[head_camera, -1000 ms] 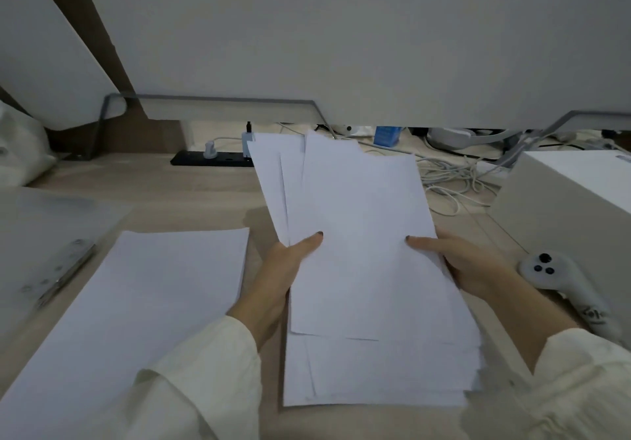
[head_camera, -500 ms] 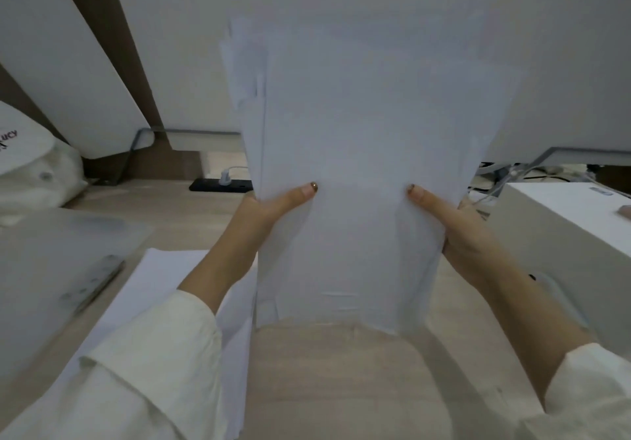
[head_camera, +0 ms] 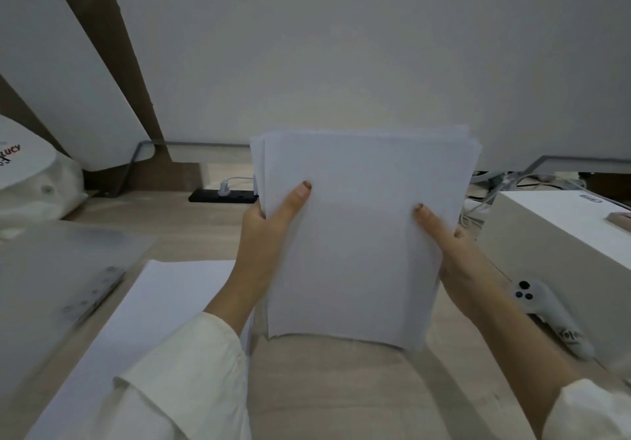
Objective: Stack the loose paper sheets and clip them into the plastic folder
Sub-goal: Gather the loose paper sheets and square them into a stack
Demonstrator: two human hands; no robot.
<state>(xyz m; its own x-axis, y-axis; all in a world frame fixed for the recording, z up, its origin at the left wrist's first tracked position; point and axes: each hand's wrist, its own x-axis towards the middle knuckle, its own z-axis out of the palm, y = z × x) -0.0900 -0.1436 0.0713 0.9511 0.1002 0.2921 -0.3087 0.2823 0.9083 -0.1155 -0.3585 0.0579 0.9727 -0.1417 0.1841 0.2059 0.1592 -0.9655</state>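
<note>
A stack of white paper sheets [head_camera: 362, 234] stands upright on its lower edge on the wooden desk [head_camera: 341, 398] in the middle. My left hand [head_camera: 269, 227] grips its left side, thumb on the front. My right hand [head_camera: 450, 251] grips the right side the same way. The top edges are nearly even, with a few sheets slightly offset. A second pile of white sheets [head_camera: 150, 323] lies flat at the lower left. The translucent plastic folder [head_camera: 51, 268] lies open at the far left, its metal clip bar [head_camera: 92, 296] along the inner edge.
A white box [head_camera: 560, 234] stands at the right with a white handheld controller [head_camera: 546, 313] leaning by it. A black power strip [head_camera: 222, 196] and cables lie at the back. A white bag [head_camera: 37, 186] sits at the far left. White panels rise behind the desk.
The sheets were lifted off the desk from a loose fanned pile, stood upright, then dropped down onto their lower edge. Their edges are now much more even.
</note>
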